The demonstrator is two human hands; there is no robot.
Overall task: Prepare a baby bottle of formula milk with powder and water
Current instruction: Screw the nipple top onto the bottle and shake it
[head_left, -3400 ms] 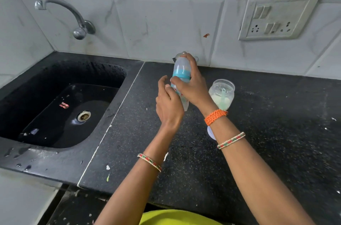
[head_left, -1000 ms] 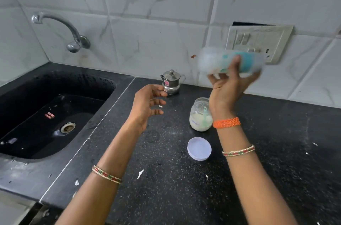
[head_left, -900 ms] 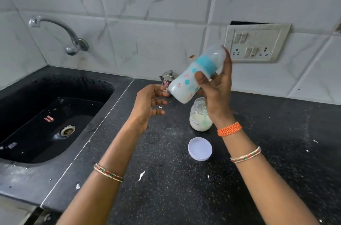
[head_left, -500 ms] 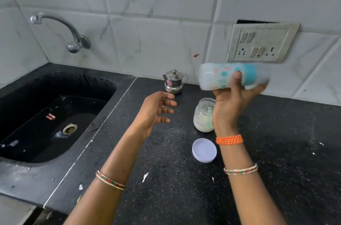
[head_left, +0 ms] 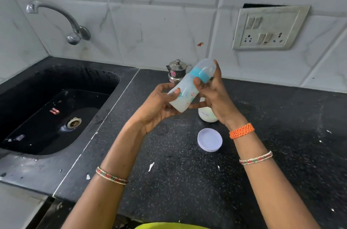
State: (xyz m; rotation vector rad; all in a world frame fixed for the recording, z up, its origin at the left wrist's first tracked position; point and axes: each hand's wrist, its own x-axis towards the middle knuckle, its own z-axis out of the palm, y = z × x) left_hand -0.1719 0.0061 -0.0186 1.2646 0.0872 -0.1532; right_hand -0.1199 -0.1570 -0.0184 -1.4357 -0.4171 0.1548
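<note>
My right hand: fingers and thumb curled round the upper half of the baby bottle, thumb just below the teal collar, fingertips reaching up beside the clear cap.
My left hand: cupped under and around the bottle's base, thumb lying across its lower wall; it shares the hold with the right.
Baby bottle: held in the air above the bench, tilted with the capped end up and away from me, the base low and toward my left; cloudy white liquid fills the lower part.
Handling, as I judge it: light plastic, stiff enough not to dent under a firm grip, smooth and possibly damp, so liable to slip; the narrowed waist and the ridged collar are the surest places to hold, and the cap should not carry the load.
Powder jar: on the bench directly behind my right wrist, mostly hidden.
Jar lid: lying flat on the bench, nearer to me than the jar, apart from it.
Steel pot: against the tiled wall, behind the bottle.
Sink: set into the bench at my left, tap above it.
</note>
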